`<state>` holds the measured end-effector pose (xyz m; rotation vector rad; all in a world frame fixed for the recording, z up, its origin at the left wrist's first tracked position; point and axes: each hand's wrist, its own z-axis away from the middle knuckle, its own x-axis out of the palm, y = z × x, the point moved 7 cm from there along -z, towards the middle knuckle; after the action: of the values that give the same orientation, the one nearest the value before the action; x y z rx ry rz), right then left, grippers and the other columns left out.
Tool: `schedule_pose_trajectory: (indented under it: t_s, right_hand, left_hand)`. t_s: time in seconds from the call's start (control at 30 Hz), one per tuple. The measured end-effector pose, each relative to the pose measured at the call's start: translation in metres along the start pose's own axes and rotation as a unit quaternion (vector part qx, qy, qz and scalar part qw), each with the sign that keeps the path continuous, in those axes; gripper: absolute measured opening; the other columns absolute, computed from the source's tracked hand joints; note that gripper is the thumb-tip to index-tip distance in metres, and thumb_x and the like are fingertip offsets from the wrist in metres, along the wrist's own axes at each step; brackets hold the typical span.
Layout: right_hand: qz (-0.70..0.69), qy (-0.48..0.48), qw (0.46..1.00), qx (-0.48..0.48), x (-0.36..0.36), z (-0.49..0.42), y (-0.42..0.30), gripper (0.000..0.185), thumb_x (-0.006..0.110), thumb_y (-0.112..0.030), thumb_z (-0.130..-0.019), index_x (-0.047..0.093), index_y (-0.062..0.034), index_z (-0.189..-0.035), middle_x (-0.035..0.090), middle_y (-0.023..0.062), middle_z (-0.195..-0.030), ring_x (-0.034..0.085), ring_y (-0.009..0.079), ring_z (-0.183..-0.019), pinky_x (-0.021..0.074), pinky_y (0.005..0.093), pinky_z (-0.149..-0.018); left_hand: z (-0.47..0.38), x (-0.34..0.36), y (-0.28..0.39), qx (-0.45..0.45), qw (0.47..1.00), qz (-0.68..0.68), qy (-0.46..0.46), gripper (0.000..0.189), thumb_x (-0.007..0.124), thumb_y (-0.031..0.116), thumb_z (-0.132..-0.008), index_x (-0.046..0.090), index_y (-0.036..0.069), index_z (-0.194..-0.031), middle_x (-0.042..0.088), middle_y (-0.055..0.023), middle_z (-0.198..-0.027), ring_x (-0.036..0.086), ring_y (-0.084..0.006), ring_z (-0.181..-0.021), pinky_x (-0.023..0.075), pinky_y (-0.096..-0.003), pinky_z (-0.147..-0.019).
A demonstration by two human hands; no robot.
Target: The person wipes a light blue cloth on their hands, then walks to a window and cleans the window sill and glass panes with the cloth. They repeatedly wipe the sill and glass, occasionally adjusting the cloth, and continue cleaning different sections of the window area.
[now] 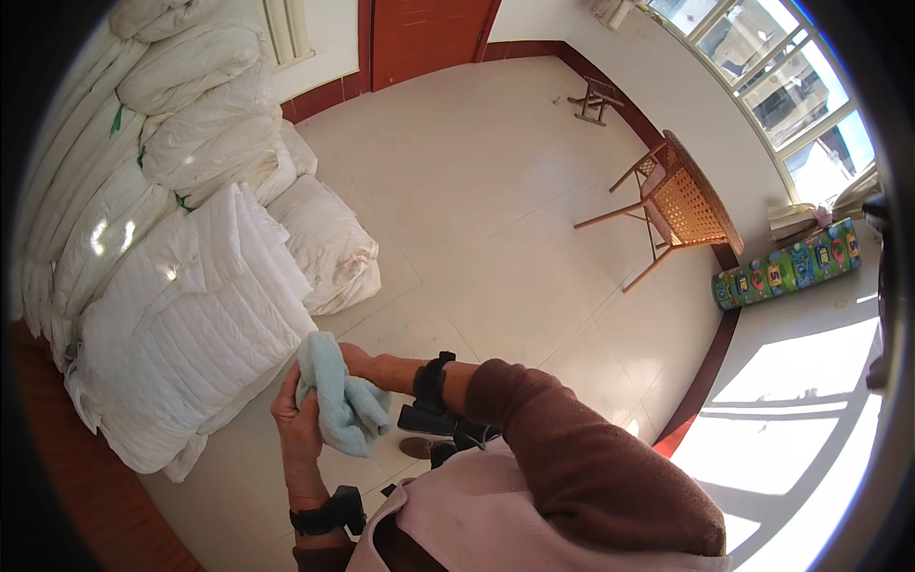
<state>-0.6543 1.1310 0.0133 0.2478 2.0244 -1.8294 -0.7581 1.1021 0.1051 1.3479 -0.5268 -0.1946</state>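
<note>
A pale blue towel point(334, 400) is bunched up in front of me, its loose end hanging toward my body. My left hand point(297, 411) grips its left side, thumb and fingers pressed into the cloth. Behind the towel's upper right edge is my right hand point(355, 357); its fingers are mostly hidden by the cloth, and it appears to hold the towel too. Just beyond both hands lies a stack of folded white quilted padding point(214, 343). Each wrist wears a black strap with a device.
Plastic-wrapped white bundles point(207, 143) are piled at the left, with one rolled bundle point(329, 243) on the tiled floor point(472, 286). A wicker chair point(690, 207), a small wooden stool point(599, 100) and a green patterned roll point(786, 264) stand along the right wall. A red door point(429, 36) is at the back.
</note>
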Motion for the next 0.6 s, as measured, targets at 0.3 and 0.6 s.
schedule_pose_trajectory:
  t_s: [0.3,0.6]
  right_hand:
    - [0.175,-0.129,0.962,0.165,-0.119,0.136,0.040,0.035,0.055,-0.013,-0.079,0.057,0.0005,-0.111,0.062,0.0221,-0.100,0.058,0.0389,-0.096,0.0464,0.0470,-0.082]
    - [0.230,-0.234,0.821,0.467,-0.206,0.311,0.174,0.036,0.055,-0.019,-0.073,0.065,-0.0051,-0.105,0.064,0.0188,-0.106,0.059,0.0352,-0.104,0.0484,0.0422,-0.088]
  left_hand:
    - [-0.052,-0.043,-0.061,-0.097,0.979,-0.092,0.153,0.045,0.056,0.002,-0.089,0.046,-0.001,-0.133,0.056,-0.0092,-0.121,0.055,-0.0158,-0.102,0.0453,-0.0288,-0.088]
    - [-0.047,-0.047,-0.114,-0.222,0.956,0.029,0.190,0.058,0.062,0.000,-0.083,0.042,0.003,-0.137,0.054,-0.0106,-0.124,0.055,-0.0208,-0.107,0.0461,-0.0332,-0.091]
